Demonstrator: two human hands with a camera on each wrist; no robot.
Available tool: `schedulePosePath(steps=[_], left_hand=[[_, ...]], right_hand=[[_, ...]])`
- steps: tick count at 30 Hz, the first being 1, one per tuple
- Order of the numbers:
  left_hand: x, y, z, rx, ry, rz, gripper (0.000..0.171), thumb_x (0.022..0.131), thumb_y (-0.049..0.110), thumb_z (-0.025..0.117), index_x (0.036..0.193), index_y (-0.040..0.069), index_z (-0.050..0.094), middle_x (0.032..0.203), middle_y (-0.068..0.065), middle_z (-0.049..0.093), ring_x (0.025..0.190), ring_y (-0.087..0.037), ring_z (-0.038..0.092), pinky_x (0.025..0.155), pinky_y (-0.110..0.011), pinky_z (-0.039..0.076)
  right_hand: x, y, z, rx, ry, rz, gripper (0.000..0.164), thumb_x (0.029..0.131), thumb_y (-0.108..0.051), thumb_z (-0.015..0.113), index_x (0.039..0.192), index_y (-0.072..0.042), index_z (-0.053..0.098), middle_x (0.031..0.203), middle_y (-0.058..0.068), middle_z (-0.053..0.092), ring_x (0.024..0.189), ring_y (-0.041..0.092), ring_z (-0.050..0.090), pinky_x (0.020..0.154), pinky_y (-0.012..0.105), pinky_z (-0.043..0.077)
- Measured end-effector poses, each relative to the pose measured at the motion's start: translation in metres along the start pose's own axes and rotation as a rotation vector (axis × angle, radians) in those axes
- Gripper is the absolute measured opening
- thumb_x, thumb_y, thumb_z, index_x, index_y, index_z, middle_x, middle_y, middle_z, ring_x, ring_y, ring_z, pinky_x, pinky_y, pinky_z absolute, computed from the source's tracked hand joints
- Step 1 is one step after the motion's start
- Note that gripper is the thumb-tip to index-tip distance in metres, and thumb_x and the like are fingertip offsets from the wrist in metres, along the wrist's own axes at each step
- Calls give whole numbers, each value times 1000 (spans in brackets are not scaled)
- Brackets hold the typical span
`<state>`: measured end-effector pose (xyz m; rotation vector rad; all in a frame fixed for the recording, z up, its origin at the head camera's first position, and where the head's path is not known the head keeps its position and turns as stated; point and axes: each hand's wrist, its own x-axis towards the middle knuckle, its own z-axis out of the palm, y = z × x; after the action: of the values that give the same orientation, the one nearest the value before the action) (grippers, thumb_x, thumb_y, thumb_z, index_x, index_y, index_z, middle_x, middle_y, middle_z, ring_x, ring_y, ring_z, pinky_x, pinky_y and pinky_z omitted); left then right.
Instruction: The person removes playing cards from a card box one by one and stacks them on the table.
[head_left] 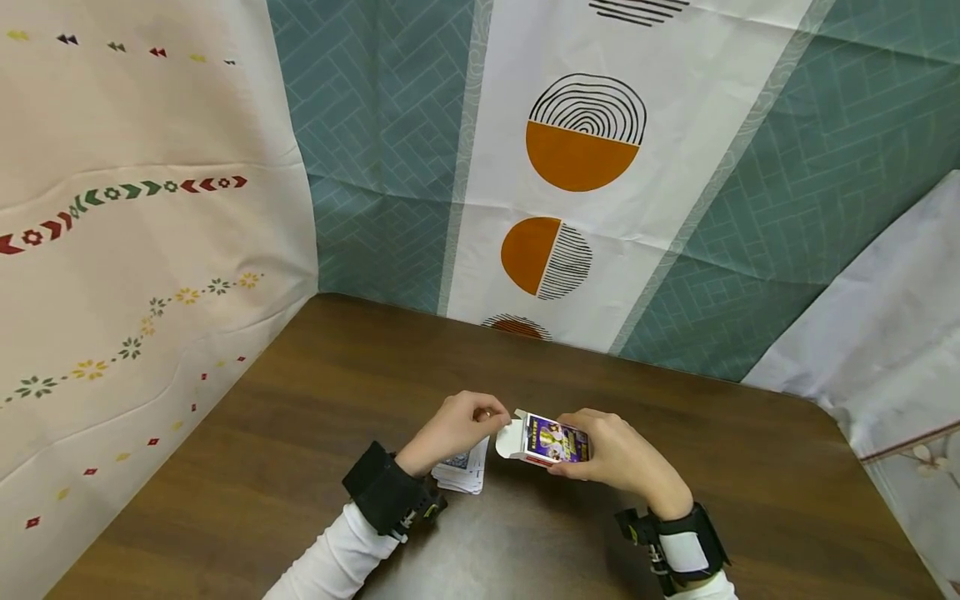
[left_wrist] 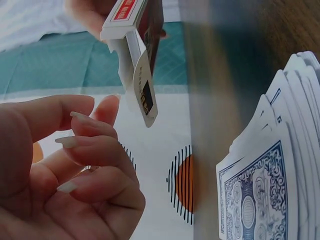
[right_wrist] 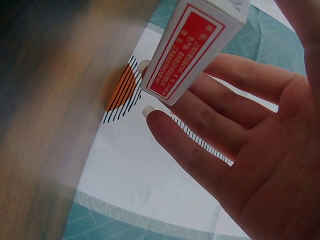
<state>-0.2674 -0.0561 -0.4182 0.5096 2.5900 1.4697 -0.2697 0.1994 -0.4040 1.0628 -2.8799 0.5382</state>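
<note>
A small playing card box (head_left: pixel 555 439) with a purple printed face is gripped by my right hand (head_left: pixel 621 454) between thumb and fingers, above the table. Its end flap (left_wrist: pixel 142 95) stands open and points toward my left hand (head_left: pixel 463 423). In the left wrist view, the left fingers are loosely curled, close to the flap but apart from it, holding nothing. A stack of playing cards (left_wrist: pixel 255 195), slightly fanned, with blue patterned backs, lies on the table beneath the left hand. The right wrist view shows the box's white side with a red label (right_wrist: pixel 187 55).
The brown wooden table (head_left: pixel 360 358) extends around both hands. Patterned fabric (head_left: pixel 375 167) hangs along its far edge, with a cream cloth (head_left: pixel 150 292) on the left and a white cloth (head_left: pixel 877 333) on the right.
</note>
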Motion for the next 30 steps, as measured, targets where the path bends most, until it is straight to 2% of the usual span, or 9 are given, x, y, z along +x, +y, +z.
schedulePosePath(steps=[6, 14, 30], left_hand=[[0, -1, 3, 34, -23, -14, 17, 93, 16, 61, 101, 5, 72, 65, 3, 46, 57, -10, 39, 52, -22, 29], [0, -4, 7, 41, -31, -31, 18, 93, 15, 60, 102, 4, 71, 64, 3, 46, 57, -11, 40, 51, -22, 29], [-1, -3, 8, 38, -21, -1, 18, 93, 16, 60, 98, 3, 71, 63, 4, 45, 55, -10, 39, 50, -21, 28]], right_hand=[[1, -2, 0, -12, -2, -1, 56, 73, -41, 83, 111, -3, 66, 99, 3, 68, 78, 6, 56, 65, 20, 48], [2, -4, 1, -26, -23, 5, 56, 72, -39, 83, 112, -4, 66, 100, 1, 68, 80, 6, 56, 68, 22, 48], [2, -3, 1, -41, -30, 15, 58, 73, -43, 82, 113, -4, 66, 99, 1, 68, 80, 6, 56, 67, 21, 47]])
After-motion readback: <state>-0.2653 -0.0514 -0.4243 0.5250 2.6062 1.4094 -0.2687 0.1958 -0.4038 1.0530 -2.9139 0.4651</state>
